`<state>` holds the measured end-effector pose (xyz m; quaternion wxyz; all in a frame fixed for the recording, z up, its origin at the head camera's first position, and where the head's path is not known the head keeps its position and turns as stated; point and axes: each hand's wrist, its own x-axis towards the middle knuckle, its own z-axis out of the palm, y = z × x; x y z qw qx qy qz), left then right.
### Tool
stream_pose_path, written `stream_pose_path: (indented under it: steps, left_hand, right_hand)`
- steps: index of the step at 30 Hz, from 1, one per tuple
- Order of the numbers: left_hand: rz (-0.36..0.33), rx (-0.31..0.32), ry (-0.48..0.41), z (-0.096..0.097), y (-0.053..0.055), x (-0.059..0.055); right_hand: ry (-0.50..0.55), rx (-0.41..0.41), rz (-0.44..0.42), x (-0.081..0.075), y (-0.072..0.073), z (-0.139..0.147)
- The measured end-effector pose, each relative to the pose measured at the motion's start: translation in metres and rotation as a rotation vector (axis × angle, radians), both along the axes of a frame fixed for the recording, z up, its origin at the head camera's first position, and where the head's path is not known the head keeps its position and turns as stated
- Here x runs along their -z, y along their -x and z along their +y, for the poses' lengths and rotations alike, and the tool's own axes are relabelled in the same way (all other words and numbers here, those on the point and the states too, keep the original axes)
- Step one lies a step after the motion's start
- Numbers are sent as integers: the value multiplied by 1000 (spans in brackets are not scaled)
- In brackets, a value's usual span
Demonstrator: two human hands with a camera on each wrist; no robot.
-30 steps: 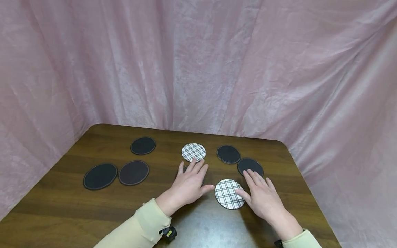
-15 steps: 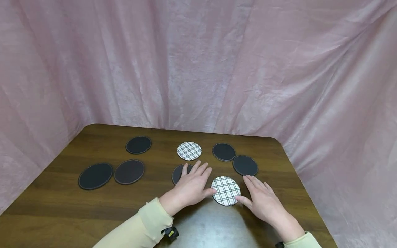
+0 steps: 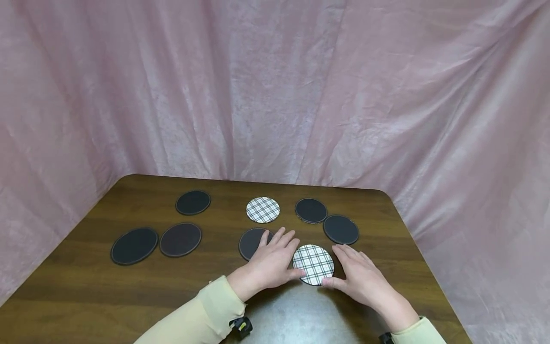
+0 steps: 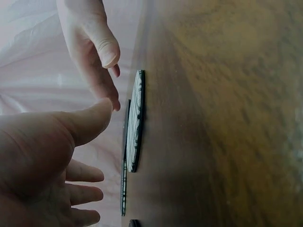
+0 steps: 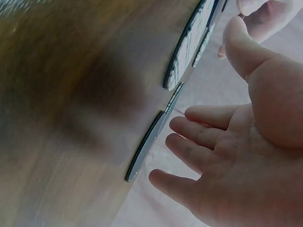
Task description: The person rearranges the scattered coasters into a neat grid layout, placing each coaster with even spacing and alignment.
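Note:
A round plaid coaster (image 3: 313,265) lies flat on the brown wooden table (image 3: 86,282), between my two hands. Over its left edge hovers the thumb of my left hand (image 3: 270,264), fingers spread and partly covering a dark coaster (image 3: 251,244). My right hand (image 3: 365,277) hangs at the plaid coaster's right side, its thumb by the lower right edge and its fingers straight. Both wrist views show a gap between the hands and the plaid coaster (image 4: 136,123); neither hand holds anything. Another dark coaster (image 3: 341,230) sits just beyond my right fingertips.
Farther back lie a second plaid coaster (image 3: 263,210) and a dark coaster (image 3: 311,210). On the left are three more dark coasters, one at the back (image 3: 193,203), one brownish (image 3: 180,240), one outermost (image 3: 134,246). A pink curtain (image 3: 275,86) hangs behind the table.
My right hand has drawn back slightly, its fingertips no longer over the dark coaster. My left hand has shifted right, its thumb now over the plaid coaster. The coasters appear unmoved on the table.

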<state>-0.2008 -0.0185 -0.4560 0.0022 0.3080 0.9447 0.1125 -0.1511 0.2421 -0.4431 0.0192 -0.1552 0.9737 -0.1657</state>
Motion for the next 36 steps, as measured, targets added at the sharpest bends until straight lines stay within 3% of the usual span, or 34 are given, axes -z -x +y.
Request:
stream_pose_path:
  steps: [18,36]
  left_hand:
    - [2,50,13,5,-2,5]
    - [-10,36,36,8,0,7]
  right_hand:
    - [-2,13,-5,7,4,-4]
    - [-31,33,-2,10,9,-8]
